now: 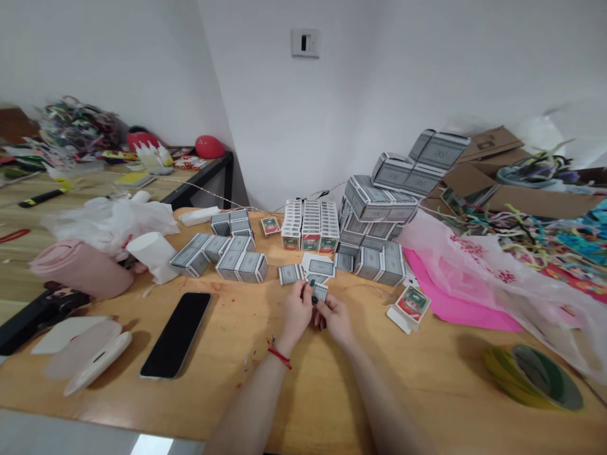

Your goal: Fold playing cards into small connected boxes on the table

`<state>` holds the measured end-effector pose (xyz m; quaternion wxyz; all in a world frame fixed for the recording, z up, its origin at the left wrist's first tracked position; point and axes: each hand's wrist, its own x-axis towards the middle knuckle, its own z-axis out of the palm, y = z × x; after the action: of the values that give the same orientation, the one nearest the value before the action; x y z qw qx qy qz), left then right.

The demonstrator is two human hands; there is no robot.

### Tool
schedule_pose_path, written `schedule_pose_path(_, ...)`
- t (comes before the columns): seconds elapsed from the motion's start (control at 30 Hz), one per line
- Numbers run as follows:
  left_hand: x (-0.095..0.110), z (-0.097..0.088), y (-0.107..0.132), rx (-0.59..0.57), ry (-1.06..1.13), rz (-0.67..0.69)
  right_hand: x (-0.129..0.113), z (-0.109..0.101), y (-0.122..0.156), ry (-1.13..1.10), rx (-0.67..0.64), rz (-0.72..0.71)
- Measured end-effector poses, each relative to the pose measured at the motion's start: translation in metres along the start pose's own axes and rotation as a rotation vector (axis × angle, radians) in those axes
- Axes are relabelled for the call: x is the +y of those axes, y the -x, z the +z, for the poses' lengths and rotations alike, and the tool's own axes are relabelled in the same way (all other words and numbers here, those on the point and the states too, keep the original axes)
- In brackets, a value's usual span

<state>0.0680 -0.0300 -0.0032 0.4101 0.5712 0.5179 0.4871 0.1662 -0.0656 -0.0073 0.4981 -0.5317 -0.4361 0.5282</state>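
Observation:
Between my two hands is a small stack of playing cards, grey patterned back facing up. My left hand grips its left side, with a red cord on the wrist. From the right, my right hand pinches the near edge; some of its fingers are hidden underneath. Just beyond lie loose playing cards, face down, and a grey-backed card deck. To the right rests an opened card box with a green and red front and its flap out.
Rows of card boxes stand at the back, beside a tall leaning stack of grey card bricks. More bricks sit left. A black phone, tape roll, pink sheet and paper roll lie around.

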Motion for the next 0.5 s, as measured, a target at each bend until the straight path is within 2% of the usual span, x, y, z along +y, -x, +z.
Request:
schedule_pose_path(0.1, 0.002, -0.001, 0.005, -0.005, -0.052, 0.023, 0.005, 0.003, 0.001, 0.026, 0.074, -0.001)
schedule_pose_path(0.27, 0.0, 0.003, 0.013, -0.086, -0.074, 0.028, 0.007, 0.003, 0.001, 0.118, 0.319, -0.079)
schedule_pose_path(0.5, 0.001, 0.01, 0.016, -0.191, -0.025, 0.063, -0.002, -0.001, 0.001, 0.105, 0.323, 0.004)
